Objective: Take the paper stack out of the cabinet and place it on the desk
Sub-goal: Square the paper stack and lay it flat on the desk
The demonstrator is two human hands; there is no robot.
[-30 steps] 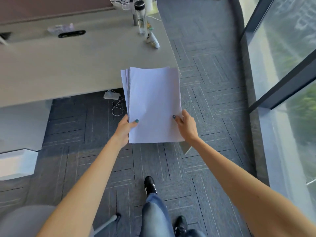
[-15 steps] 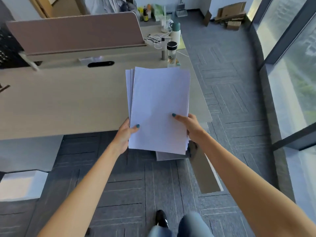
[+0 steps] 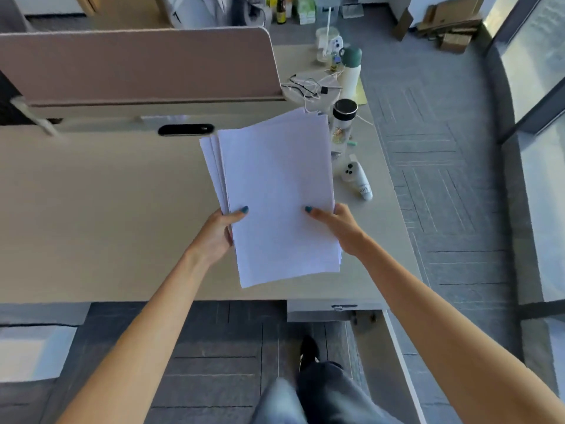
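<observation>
At the bottom edge, a leg in grey-blue trousers (image 3: pixel 318 393) and a black shoe (image 3: pixel 308 350) stand on dark grey carpet tiles (image 3: pixel 214 362). Both bare forearms reach up and forward from the lower corners, converging toward the middle of the view. The left hand (image 3: pixel 218 232) grips the near left edge of the loose stack of white paper sheets (image 3: pixel 275 197): its thumb lies on top of the sheets, while the fingers are hidden below. The right hand (image 3: pixel 339 228) clamps the near right edge in the same way, thumb laid flat across the top sheet and pointing inward, wrist slightly bent. Both thumbnails are painted teal.

The stack is held over the near right part of the pale beige wooden desk (image 3: pixel 91 209), tilted a little so its far end leans right; the sheets are fanned unevenly along the left side. Whether its underside touches the desk cannot be told.

Just beyond the stack's right edge lies a small white tube (image 3: pixel 357 179), and further back stands a clear bottle with a black cap (image 3: pixel 344 123). Behind that is a white flask with a green lid (image 3: pixel 351 71), beside tangled cables (image 3: pixel 308 87). A brown fabric divider panel (image 3: pixel 137 62) runs along the desk's far edge.
</observation>
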